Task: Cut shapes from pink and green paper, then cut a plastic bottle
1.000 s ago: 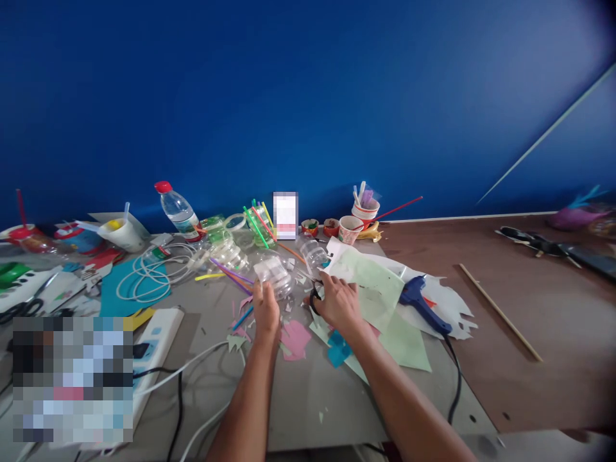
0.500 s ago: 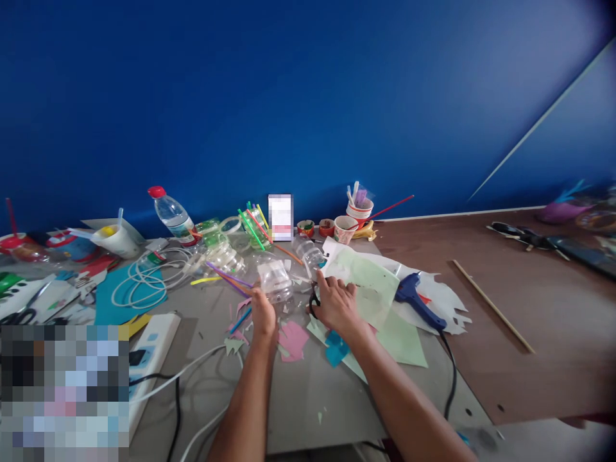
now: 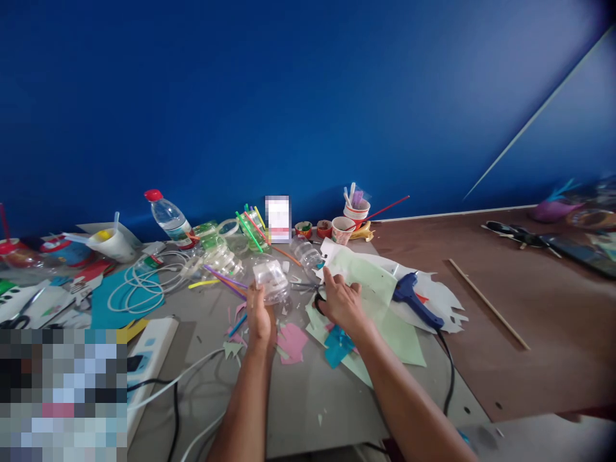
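My left hand (image 3: 260, 314) is closed on a clear plastic bottle piece (image 3: 272, 281), gripping its near left side. My right hand (image 3: 342, 301) has its fingers through the black handle (image 3: 319, 303) of a pair of scissors, with the index finger stretched along the far side. The scissors' blades point left toward the bottle piece; whether they touch it I cannot tell. Pink paper scraps (image 3: 292, 343) and a blue strip (image 3: 339, 346) lie below my hands. Light green paper (image 3: 404, 337) is beneath and beside my right hand.
A blue glue gun (image 3: 416, 301) with a black cord lies to the right, on white paper. Farther right is a wooden stick (image 3: 488, 305). Along the wall stand a red-capped bottle (image 3: 168, 218), a phone (image 3: 278, 218) and paper cups (image 3: 342, 231). At left are coiled white cable (image 3: 139, 282) and a power strip (image 3: 156, 350).
My right hand has drawn slightly back from the bottle piece, and the scissors' blades show more plainly. The bottle piece has turned a little in my left hand. The whole view has shifted slightly.
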Demonstrator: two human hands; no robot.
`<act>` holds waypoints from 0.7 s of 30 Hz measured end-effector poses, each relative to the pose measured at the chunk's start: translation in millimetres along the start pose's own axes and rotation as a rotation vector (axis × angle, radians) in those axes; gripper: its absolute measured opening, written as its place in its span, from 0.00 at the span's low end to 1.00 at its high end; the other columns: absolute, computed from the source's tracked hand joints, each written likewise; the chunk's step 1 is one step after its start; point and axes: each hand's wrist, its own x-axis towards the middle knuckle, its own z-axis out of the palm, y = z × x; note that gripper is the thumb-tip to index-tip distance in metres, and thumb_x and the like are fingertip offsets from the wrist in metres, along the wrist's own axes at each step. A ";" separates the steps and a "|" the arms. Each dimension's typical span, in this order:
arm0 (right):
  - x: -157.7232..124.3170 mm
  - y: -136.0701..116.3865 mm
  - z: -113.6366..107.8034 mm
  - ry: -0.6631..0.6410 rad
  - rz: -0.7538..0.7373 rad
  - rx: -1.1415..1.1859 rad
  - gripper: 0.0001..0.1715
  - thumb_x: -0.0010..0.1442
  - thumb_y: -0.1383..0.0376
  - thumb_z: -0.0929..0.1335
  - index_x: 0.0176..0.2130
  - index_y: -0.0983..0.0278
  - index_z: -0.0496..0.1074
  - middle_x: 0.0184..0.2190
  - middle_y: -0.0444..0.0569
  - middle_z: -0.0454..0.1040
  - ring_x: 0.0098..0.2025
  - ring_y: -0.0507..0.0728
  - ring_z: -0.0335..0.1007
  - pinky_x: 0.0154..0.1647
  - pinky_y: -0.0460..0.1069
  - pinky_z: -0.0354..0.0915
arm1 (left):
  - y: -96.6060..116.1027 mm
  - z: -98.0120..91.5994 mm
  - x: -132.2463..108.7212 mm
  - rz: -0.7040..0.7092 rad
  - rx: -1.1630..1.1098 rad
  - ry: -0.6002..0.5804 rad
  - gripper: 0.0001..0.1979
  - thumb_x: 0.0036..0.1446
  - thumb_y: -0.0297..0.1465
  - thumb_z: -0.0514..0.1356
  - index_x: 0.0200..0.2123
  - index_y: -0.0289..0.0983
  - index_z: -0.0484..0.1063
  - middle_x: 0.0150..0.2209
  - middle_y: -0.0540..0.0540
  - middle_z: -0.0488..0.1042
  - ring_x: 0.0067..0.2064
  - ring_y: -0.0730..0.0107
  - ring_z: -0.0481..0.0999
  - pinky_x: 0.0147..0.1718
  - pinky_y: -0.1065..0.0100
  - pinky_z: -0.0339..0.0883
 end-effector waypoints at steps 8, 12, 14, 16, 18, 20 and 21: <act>4.9 3.8 6.0 -0.055 -0.083 0.041 0.45 0.51 0.62 0.68 0.65 0.63 0.53 0.54 0.60 0.60 0.52 0.65 0.65 0.51 0.55 0.50 | 10.8 8.9 -8.5 -0.024 -0.026 0.015 0.28 0.46 0.53 0.62 0.40 0.36 0.72 0.40 0.42 0.78 0.44 0.58 0.77 0.45 0.61 0.67; 7.4 6.5 6.1 -0.078 -0.095 0.121 0.48 0.50 0.63 0.69 0.66 0.64 0.51 0.56 0.61 0.58 0.56 0.65 0.62 0.53 0.54 0.51 | 8.6 10.9 -9.0 -0.043 -0.131 -0.029 0.30 0.46 0.54 0.63 0.44 0.37 0.72 0.39 0.42 0.78 0.42 0.58 0.78 0.43 0.60 0.69; 8.2 8.9 3.0 -0.111 -0.118 0.173 0.49 0.49 0.62 0.69 0.66 0.63 0.51 0.57 0.59 0.58 0.57 0.63 0.61 0.55 0.54 0.51 | 8.0 11.3 -9.3 -0.032 -0.134 -0.039 0.32 0.46 0.54 0.63 0.46 0.37 0.72 0.39 0.42 0.78 0.41 0.58 0.78 0.43 0.60 0.69; 8.2 11.7 -1.9 -0.170 -0.152 0.220 0.49 0.50 0.62 0.69 0.67 0.62 0.50 0.58 0.57 0.58 0.56 0.62 0.62 0.57 0.55 0.51 | 8.5 11.7 -10.0 -0.030 -0.111 -0.032 0.33 0.46 0.55 0.62 0.47 0.37 0.72 0.39 0.41 0.79 0.41 0.57 0.78 0.43 0.60 0.70; 7.5 14.4 -7.3 -0.235 -0.182 0.256 0.48 0.51 0.62 0.68 0.67 0.61 0.50 0.61 0.57 0.56 0.53 0.61 0.65 0.58 0.55 0.51 | 10.0 12.5 -11.1 -0.028 -0.089 -0.015 0.35 0.45 0.56 0.62 0.47 0.36 0.72 0.38 0.40 0.79 0.41 0.56 0.78 0.42 0.61 0.70; 6.5 16.5 -11.6 -0.273 -0.202 0.273 0.46 0.53 0.62 0.67 0.67 0.61 0.50 0.64 0.58 0.52 0.50 0.59 0.67 0.60 0.55 0.51 | 12.2 13.6 -12.3 -0.017 -0.077 -0.013 0.36 0.44 0.57 0.61 0.47 0.35 0.73 0.38 0.40 0.79 0.40 0.55 0.78 0.40 0.61 0.71; 6.0 17.2 -12.9 -0.283 -0.212 0.271 0.45 0.54 0.62 0.67 0.67 0.61 0.51 0.65 0.58 0.50 0.49 0.59 0.68 0.60 0.55 0.52 | 13.5 14.1 -12.9 -0.008 -0.071 -0.019 0.36 0.44 0.58 0.61 0.47 0.35 0.73 0.37 0.40 0.79 0.40 0.55 0.78 0.40 0.61 0.71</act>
